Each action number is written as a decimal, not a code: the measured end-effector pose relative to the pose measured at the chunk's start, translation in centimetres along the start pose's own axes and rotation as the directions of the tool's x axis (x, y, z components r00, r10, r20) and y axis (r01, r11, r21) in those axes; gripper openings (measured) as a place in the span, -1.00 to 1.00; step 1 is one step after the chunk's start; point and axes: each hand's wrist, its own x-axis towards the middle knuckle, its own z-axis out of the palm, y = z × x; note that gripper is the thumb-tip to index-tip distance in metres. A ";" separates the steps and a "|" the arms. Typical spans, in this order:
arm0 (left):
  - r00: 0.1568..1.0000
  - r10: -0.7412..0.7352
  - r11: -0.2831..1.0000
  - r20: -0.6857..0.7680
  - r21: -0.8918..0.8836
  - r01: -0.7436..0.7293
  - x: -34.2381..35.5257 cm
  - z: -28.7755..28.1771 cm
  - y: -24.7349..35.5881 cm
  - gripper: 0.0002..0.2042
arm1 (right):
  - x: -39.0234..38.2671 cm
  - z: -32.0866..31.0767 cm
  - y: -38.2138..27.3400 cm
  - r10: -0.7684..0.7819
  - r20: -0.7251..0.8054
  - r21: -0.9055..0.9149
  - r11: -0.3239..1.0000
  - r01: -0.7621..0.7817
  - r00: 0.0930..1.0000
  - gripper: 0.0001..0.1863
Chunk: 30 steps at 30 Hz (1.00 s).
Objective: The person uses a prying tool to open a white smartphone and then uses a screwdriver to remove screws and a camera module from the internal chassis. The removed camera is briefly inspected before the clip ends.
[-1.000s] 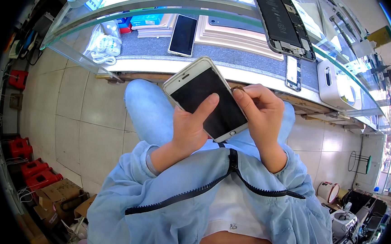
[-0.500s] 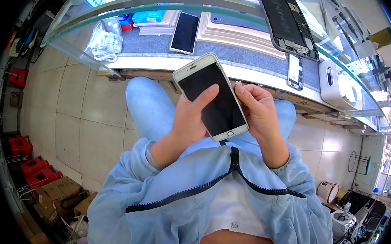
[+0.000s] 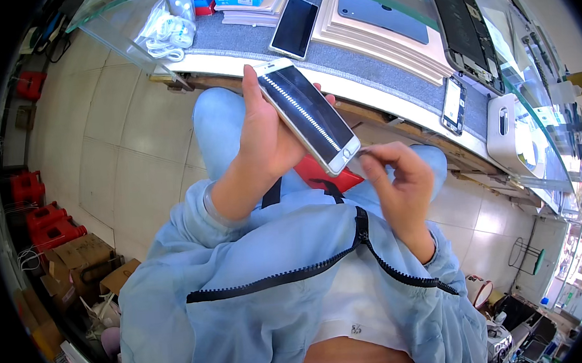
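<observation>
My left hand [image 3: 266, 137] is wrapped round a white smartphone [image 3: 307, 106] with a dark screen, its thumb along one side and fingertips showing past the far side. The phone lies tilted over my lap, its round button end toward my right hand. My right hand [image 3: 404, 179] is closed in a pinch right beside that button end. Something small and dark seems to stick out of the fingertips, too small to name. A bright toothed reflection runs down the phone's screen.
Ahead stands a glass display case [image 3: 215, 64] with a phone [image 3: 294, 27], stacked pale boxes [image 3: 379, 48], bagged white cables [image 3: 167, 36] and a small opened phone [image 3: 454, 105]. A large opened phone [image 3: 463, 18] lies at upper right. Something red [image 3: 324, 174] rests on my lap.
The phone has tilted, its button end swinging right and up. My left thumb has moved from the screen to the side. My right hand has shifted from the phone's side down to its button end.
</observation>
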 end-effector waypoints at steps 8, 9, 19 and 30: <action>0.964 0.183 0.965 -0.192 0.223 -0.139 -0.6 2.5 -0.6 -0.26 | -0.3 1.1 -0.9 -0.249 0.077 -0.184 0.948 0.259 0.965 -0.83; 0.964 0.184 0.965 -0.191 0.223 -0.140 -0.5 2.5 -0.6 -0.25 | -0.3 1.1 -0.9 -0.258 0.075 -0.192 0.944 0.268 0.963 -0.83; 0.957 0.210 0.956 -0.200 0.248 -0.157 -0.7 3.4 -0.9 -0.22 | -0.3 1.1 -0.7 -0.305 0.070 -0.229 0.922 0.313 0.950 -0.84; 0.913 0.299 0.937 -0.277 0.267 -0.226 -0.9 3.8 -1.3 -0.34 | -0.2 1.3 -0.7 -0.423 0.046 -0.331 0.848 0.413 0.905 -0.81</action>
